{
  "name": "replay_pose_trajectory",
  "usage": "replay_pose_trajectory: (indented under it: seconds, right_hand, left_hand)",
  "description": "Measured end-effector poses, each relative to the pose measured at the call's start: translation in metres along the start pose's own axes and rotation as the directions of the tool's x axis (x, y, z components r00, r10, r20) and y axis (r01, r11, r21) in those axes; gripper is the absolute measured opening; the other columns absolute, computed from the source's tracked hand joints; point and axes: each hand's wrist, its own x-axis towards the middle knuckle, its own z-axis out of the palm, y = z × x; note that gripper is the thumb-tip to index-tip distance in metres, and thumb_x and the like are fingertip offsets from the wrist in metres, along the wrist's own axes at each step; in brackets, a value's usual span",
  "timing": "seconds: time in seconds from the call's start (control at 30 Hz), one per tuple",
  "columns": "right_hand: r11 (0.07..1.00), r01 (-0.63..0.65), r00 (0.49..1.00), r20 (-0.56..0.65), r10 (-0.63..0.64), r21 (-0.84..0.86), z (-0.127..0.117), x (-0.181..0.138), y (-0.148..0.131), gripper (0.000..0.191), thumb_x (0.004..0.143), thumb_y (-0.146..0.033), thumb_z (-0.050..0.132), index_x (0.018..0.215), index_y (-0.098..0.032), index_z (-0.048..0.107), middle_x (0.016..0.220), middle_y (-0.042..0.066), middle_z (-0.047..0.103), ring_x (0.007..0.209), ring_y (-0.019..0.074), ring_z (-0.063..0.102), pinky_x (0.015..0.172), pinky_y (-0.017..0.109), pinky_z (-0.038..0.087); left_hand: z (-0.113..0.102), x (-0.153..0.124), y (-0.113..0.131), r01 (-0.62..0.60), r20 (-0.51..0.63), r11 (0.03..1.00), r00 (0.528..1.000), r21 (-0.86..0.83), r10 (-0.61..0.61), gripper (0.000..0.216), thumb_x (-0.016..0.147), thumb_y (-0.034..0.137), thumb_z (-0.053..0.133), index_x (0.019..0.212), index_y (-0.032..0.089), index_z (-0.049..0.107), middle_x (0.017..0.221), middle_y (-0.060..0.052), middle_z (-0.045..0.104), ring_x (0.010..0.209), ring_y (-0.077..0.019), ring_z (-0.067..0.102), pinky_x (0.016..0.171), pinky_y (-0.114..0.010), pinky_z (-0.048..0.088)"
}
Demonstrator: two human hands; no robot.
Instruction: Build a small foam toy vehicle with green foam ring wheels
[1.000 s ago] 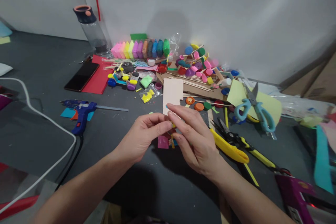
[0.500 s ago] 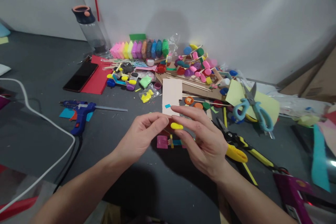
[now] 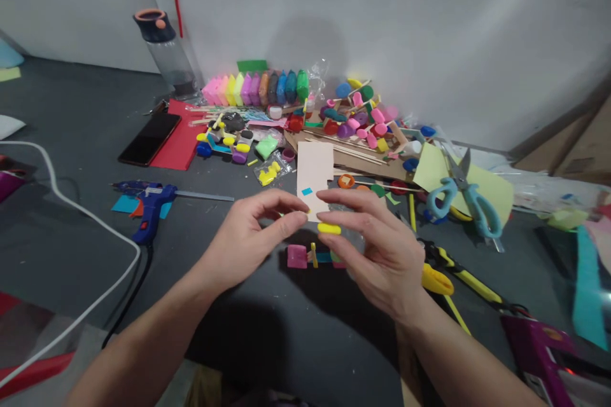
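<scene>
From afar I saw the right hand (image 3: pixel 382 254) pinching the yellow piece (image 3: pixel 329 229) just below the frame's centre. The left hand (image 3: pixel 251 235), left of it, curved its fingers toward the thumb; I could not tell its grip.

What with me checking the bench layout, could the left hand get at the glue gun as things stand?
Probably yes: the glue gun lies left of the left hand, and nothing visible blocks the way; the white cable runs beyond it.
</scene>
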Motion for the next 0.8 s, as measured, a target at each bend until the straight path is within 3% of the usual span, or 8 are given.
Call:
replay_pose_trajectory:
  seconds: [0.07,0.13,0.2,0.27,0.47,0.63,0.8]
  right_hand:
    - [0.997,-0.082,0.996,-0.046,0.082,-0.012,-0.002,0.001,0.003,0.022,0.090,-0.015,0.070,0.109,-0.025,0.073,0.117,0.006,0.070,0.109,0.0175,0.066,0.096,0.033,0.051]
    - [0.985,-0.170,0.982,-0.084,0.168,-0.020,-0.003,0.003,0.007,0.020,0.092,-0.017,0.068,0.109,-0.026,0.074,0.107,0.004,0.071,0.101,0.0160,0.066,0.091,0.031,0.052]
    - [0.966,-0.258,0.962,-0.095,0.257,0.004,-0.005,0.005,0.011,0.019,0.092,-0.019,0.067,0.108,-0.026,0.076,0.100,0.003,0.071,0.093,0.0155,0.066,0.084,0.030,0.052]
    - [0.931,-0.355,0.929,-0.081,0.362,0.086,-0.006,0.006,0.014,0.019,0.091,-0.022,0.068,0.107,-0.025,0.076,0.099,0.003,0.072,0.089,0.0160,0.066,0.078,0.030,0.052]
    - [0.807,-0.528,0.836,-0.003,0.548,0.263,-0.008,0.009,0.019,0.021,0.084,-0.029,0.073,0.103,-0.023,0.077,0.098,0.004,0.075,0.084,0.0163,0.066,0.072,0.029,0.053]
    - [0.794,-0.493,0.848,-0.006,0.530,0.355,-0.007,0.010,0.021,0.017,0.079,-0.027,0.077,0.094,-0.021,0.073,0.091,0.002,0.072,0.081,0.0147,0.066,0.073,0.028,0.055]
    - [0.791,-0.498,0.858,0.066,0.510,0.356,-0.003,0.009,0.021,0.014,0.080,-0.026,0.075,0.092,-0.020,0.073,0.089,0.001,0.071,0.078,0.0133,0.066,0.071,0.026,0.053]
  left_hand:
    - [-0.013,0.004,-0.003,-0.054,-0.051,0.926,0.996,0.373,0.078,0.025,0.088,0.039,0.070,0.107,0.021,0.071,0.108,-0.004,0.072,0.098,-0.0216,0.064,0.088,-0.035,0.049]
    - [-0.025,0.009,-0.010,-0.096,0.010,0.731,0.993,0.675,0.121,0.034,0.088,0.033,0.072,0.119,0.019,0.066,0.120,-0.008,0.068,0.114,-0.0277,0.059,0.101,-0.043,0.044]
    - [-0.030,0.013,-0.017,-0.149,0.144,0.585,0.988,0.797,0.056,0.046,0.086,0.030,0.074,0.128,0.017,0.062,0.128,-0.011,0.064,0.120,-0.0303,0.055,0.104,-0.046,0.043]
    - [-0.029,0.018,-0.023,-0.179,0.221,0.521,0.975,0.835,-0.019,0.047,0.085,0.027,0.075,0.128,0.015,0.060,0.128,-0.012,0.063,0.120,-0.0310,0.053,0.104,-0.045,0.043]
    - [-0.013,0.026,-0.036,-0.140,0.196,0.507,0.979,0.850,-0.058,0.034,0.094,0.032,0.060,0.122,0.012,0.063,0.121,-0.016,0.066,0.115,-0.0318,0.056,0.101,-0.045,0.043]
    - [-0.011,0.030,-0.041,-0.106,0.150,0.541,0.988,0.834,-0.038,0.026,0.097,0.028,0.047,0.111,0.017,0.066,0.113,-0.012,0.068,0.108,-0.0283,0.059,0.097,-0.043,0.044]
    - [-0.010,0.033,-0.044,-0.086,0.125,0.603,0.992,0.793,-0.023,0.018,0.093,0.023,0.049,0.098,0.017,0.066,0.103,-0.011,0.069,0.100,-0.0266,0.059,0.090,-0.040,0.045]
